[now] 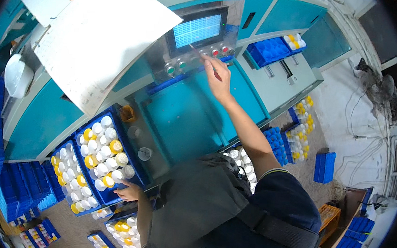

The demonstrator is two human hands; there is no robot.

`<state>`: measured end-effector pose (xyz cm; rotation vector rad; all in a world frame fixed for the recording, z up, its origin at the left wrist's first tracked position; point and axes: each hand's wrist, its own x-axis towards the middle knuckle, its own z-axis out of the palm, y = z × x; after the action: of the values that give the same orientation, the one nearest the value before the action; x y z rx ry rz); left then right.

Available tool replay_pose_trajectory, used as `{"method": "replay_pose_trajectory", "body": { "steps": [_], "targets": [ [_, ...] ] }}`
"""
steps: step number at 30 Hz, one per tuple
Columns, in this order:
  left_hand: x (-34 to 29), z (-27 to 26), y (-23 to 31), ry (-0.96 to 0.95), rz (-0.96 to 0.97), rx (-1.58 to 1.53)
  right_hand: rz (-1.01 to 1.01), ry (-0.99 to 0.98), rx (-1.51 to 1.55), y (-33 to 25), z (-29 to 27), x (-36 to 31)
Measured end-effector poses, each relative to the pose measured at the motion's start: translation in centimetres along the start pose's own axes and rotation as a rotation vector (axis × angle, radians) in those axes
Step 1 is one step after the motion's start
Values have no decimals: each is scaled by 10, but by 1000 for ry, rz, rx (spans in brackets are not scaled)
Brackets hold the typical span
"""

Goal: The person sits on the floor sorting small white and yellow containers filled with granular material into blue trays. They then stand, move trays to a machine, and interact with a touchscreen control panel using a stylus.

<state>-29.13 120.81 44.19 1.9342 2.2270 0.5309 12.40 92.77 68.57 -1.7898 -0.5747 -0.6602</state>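
Note:
My right hand (218, 78) is raised in front of the control panel. Its fingers pinch a thin pen-like stick (195, 49), whose tip is at the lower edge of the lit screen (198, 31). Round red and green push buttons (182, 65) sit just under that screen. Lower left, my left hand (129, 192) is closed at the near edge of a blue tray (138, 170), its fingertips partly hidden against the rim. White and yellow round cups (105, 151) fill this tray. A second tray of similar cups (72, 179) stands against its left side.
A large white paper sheet (107, 35) hangs at upper left. Below the panel spreads a teal work surface (185, 118). Small blue trays (266, 52) rest on the ledge at right. Stacked blue trays (18, 186) stand at left; a blue bin (324, 167) is on the floor.

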Motion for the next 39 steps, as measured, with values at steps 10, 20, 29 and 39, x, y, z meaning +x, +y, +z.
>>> {"method": "replay_pose_trajectory", "body": {
  "steps": [10,20,29,39],
  "targets": [
    [0,0,-1,-9,36,54,37,-46,-53,0,-15,3],
    [5,7,-8,42,128,142,7,57,-107,6,-33,37],
    [7,10,-8,23,43,137,-59,47,-147,6,-34,45],
    [7,13,-10,25,72,166,-36,44,-113,6,-32,48]
  ]
}}
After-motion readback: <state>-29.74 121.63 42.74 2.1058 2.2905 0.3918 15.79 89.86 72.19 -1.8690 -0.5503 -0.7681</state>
